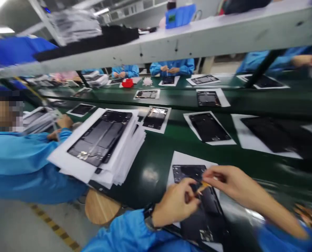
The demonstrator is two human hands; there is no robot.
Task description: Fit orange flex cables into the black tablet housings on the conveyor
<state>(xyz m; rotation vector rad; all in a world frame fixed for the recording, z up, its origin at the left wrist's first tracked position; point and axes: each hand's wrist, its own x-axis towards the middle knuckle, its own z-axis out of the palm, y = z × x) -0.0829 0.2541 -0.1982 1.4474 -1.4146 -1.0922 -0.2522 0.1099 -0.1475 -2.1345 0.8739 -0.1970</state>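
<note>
Both my hands are over a black tablet housing [208, 213] that lies on white paper just in front of me. My right hand [229, 180] pinches the upper end of a small orange flex cable [203, 186]. Closed around its lower end are the fingertips of my left hand [177, 203], which come in from the near left side. The cable hangs just above the housing, and its ends are partly hidden by my fingers. A dark watch sits on my left wrist.
To my left stands a tall stack of paper and tablet housings [100, 136], beside a co-worker's blue sleeve [27, 161]. More housings, such as this one [209, 126], lie on the green bench [156, 154]. A white shelf beam [158, 45] crosses overhead. Several co-workers sit opposite.
</note>
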